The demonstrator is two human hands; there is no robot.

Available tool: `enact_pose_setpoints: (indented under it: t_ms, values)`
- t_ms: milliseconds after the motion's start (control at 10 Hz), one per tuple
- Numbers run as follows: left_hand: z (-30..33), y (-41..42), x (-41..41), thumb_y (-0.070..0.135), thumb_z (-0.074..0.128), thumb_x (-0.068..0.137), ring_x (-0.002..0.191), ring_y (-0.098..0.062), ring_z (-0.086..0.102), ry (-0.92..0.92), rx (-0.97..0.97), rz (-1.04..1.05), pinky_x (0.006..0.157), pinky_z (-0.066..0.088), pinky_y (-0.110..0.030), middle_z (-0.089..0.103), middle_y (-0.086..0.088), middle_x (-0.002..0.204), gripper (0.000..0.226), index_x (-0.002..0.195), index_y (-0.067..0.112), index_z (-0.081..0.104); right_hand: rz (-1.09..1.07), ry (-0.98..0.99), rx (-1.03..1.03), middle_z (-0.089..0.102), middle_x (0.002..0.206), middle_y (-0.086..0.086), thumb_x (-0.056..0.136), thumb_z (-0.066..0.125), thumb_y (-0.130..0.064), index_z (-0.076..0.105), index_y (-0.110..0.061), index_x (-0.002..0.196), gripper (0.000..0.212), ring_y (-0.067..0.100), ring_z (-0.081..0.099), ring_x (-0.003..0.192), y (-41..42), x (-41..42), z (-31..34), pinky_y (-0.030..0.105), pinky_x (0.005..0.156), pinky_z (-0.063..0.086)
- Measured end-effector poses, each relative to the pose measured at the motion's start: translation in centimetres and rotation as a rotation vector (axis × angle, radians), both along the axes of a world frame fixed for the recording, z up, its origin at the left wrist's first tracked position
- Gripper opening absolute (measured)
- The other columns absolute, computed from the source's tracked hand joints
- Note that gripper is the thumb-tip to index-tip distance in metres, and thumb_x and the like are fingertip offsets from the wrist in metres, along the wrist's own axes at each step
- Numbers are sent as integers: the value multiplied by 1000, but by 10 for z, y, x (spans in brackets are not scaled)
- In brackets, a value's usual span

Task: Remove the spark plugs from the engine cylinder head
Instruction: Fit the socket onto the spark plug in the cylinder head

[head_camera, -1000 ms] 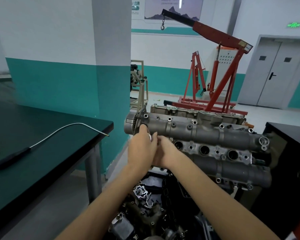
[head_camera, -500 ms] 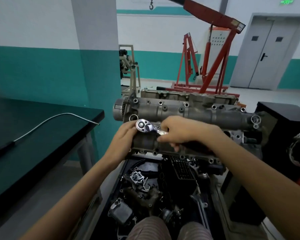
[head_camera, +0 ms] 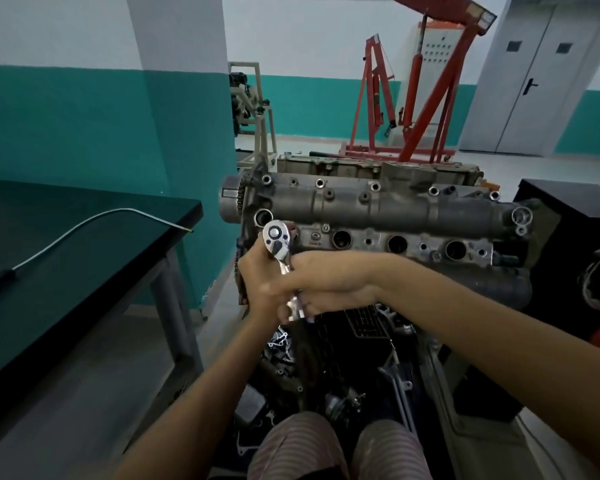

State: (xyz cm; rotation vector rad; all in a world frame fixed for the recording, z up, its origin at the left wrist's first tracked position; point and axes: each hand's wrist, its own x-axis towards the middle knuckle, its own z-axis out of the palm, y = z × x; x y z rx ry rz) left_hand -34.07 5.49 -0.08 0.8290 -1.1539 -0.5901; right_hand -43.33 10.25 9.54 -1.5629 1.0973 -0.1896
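Both hands wrap the ratchet point(head_camera: 280, 263) handle, left hand point(head_camera: 261, 286) beside right hand point(head_camera: 321, 284), head sitting over the leftmost of 4 plug wells in the cylinder head point(head_camera: 378, 216). I'd keep it square and pull smoothly; the plug itself is hidden.

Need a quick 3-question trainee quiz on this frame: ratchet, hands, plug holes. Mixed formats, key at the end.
1. True or false: both hands grip the ratchet handle.
2. The ratchet head sits over which plug hole of the cylinder head?
A. the one nearest the toothed sprocket end
B. the middle one
C. the one farthest from the sprocket
3. Fill in: the long flexible pick-up tool lies on the dark ____ to the person's left.

Key:
1. True: the left hand and right hand both wrap the handle.
2. A; three open holes show beyond it.
3. table
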Motion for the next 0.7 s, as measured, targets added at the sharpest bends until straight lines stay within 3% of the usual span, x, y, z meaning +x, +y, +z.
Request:
enact_pose_setpoints:
  t_ms: [100, 200, 300, 400, 500, 600, 700]
  values:
    - [4, -3, 17, 8, 62, 76, 86, -7, 63, -303, -24, 48, 82, 53, -35, 68, 12, 87, 30, 97, 28, 67, 41, 460, -480, 53, 77, 9, 94, 48, -25, 52, 0, 95, 25, 20, 53, 66, -10, -3, 1, 36, 65, 51]
    - [13, -13, 35, 3, 63, 84, 84, 11, 55, -653, -157, 107, 71, 38, 1, 65, 14, 90, 28, 110, 13, 67, 3, 1122, -1236, 42, 72, 1, 89, 52, -16, 43, -11, 75, 17, 18, 40, 60, -19, -6, 28, 28, 52, 32]
    - [8, -14, 34, 5, 65, 83, 70, 22, 52, -620, -172, 194, 61, 35, 1, 56, 30, 73, 12, 94, 8, 70, -50, 1129, -1418, 38, 66, -2, 87, 53, -19, 36, -17, 69, 25, 18, 38, 59, -20, -2, 31, 28, 63, 28]
    - [-2, -6, 19, -1, 61, 73, 53, 11, 44, -311, -70, 240, 49, 32, -8, 52, 23, 51, 25, 69, 24, 63, -72, 840, -1263, 45, 69, -4, 87, 51, -34, 41, -16, 74, 24, 16, 43, 61, -17, 5, 11, 25, 51, 29]
    - [-1, 3, 4, 8, 48, 70, 54, 0, 45, -72, -31, 127, 48, 37, -20, 55, 11, 54, 21, 65, 26, 57, -119, 45, -182, 47, 61, 1, 90, 53, -30, 48, -11, 75, 24, 14, 49, 54, -7, 12, 3, 24, 50, 47]
    - [6, 4, 12, 6, 52, 71, 65, -7, 55, -214, 20, 153, 55, 44, -30, 64, -1, 65, 20, 82, 16, 65, -110, 41, -171, 44, 59, 3, 94, 47, -27, 43, -13, 70, 27, 12, 46, 47, -16, 7, -3, 22, 49, 44]
    - [16, -8, 28, 4, 67, 78, 75, 7, 52, -594, -81, 110, 64, 37, -3, 63, 12, 79, 20, 98, 10, 69, 4, 957, -1125, 45, 74, -1, 91, 49, -24, 43, -16, 74, 19, 15, 47, 62, -27, 3, 16, 25, 55, 38]
